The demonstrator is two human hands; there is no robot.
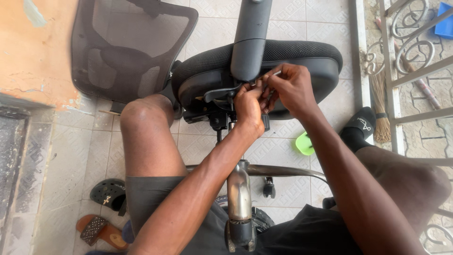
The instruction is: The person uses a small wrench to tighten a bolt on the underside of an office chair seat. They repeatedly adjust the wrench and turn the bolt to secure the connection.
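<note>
Straw broom (377, 101) leans by the white metal gate (394, 71), blue dustpan (444, 21) behind it. Bright green object (304, 144) on the tiled floor (80, 156). Black sandal (109, 192) and brown sandal (99, 230) lower left.

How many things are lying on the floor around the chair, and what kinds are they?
Sandals: 2, one black and one brown
Green plastic pieces: 1
Brooms: 1
Total: 4
Both hands, left hand and right hand, work under the office chair's seat; it lies tipped over.
</note>
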